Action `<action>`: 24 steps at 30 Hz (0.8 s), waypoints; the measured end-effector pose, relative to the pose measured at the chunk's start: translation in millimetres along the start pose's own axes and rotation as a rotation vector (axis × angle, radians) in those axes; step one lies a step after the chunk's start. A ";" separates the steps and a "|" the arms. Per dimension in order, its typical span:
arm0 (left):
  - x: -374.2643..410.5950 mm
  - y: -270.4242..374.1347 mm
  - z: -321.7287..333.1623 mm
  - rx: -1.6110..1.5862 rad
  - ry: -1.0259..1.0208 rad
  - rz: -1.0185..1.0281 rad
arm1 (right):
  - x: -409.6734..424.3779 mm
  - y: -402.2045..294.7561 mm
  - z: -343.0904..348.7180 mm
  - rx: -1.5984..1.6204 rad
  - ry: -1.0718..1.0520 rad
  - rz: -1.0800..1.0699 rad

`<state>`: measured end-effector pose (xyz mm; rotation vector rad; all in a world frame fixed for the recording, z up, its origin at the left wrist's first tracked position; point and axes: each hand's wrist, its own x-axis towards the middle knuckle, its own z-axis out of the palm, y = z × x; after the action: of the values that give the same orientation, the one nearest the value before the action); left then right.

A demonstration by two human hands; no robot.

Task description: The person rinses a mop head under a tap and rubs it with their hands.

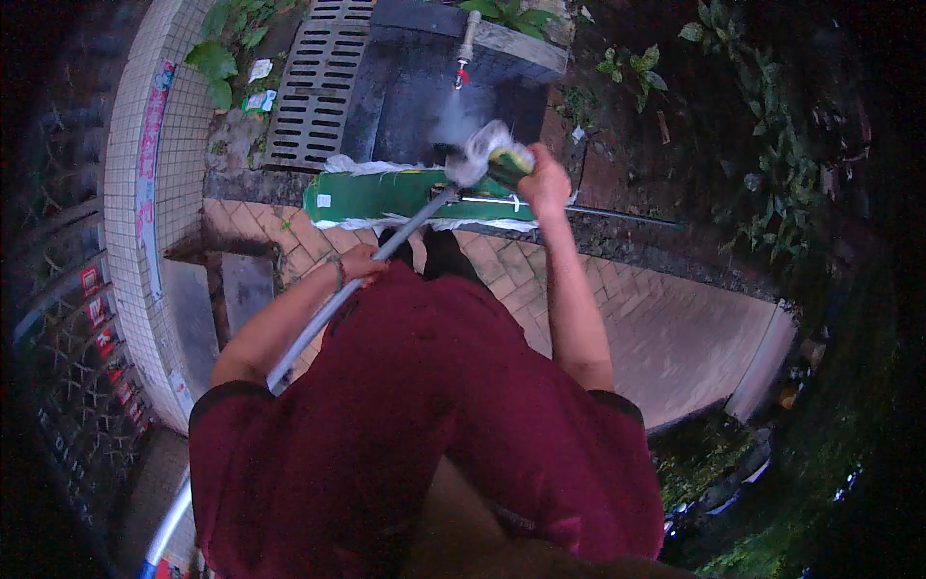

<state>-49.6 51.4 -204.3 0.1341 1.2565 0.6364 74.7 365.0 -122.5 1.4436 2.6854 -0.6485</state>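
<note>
My left hand (364,265) is closed around a long metal pole (318,323) that slants up from the lower left to a wide green dust mop head (376,194) with a white fringe, lying on the ground. In my right hand (546,182), raised over the mop head's right part, is a yellowish-green item (515,156), blurred, beside a pale blurred mass (483,148) that I cannot identify. Water (453,119) sprays from a tap with a red handle (461,74) just beyond it. A thin rod (622,216) sticks out to the right of the mop head.
A slotted drain grate (317,90) lies left of the dark basin floor (412,87). A tiled low wall (134,188) curves along the left. Brick paving (579,289) runs below the mop head, and leafy plants (767,137) grow at the right.
</note>
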 end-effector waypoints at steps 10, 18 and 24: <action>59.3 49.0 56.7 -0.411 -0.139 -0.049 | 131.0 97.0 -33.7 0.084 0.073 0.299; 58.4 83.8 88.3 -0.490 -0.081 -0.132 | 125.5 125.9 -15.5 0.199 0.086 0.155; 21.3 98.1 91.7 -0.506 0.009 -0.093 | 118.3 8.5 -35.7 0.153 -0.039 -0.118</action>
<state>1.0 165.4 -150.0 -0.3449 1.0686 0.8540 20.2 476.1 -118.2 1.2937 2.7616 -0.8978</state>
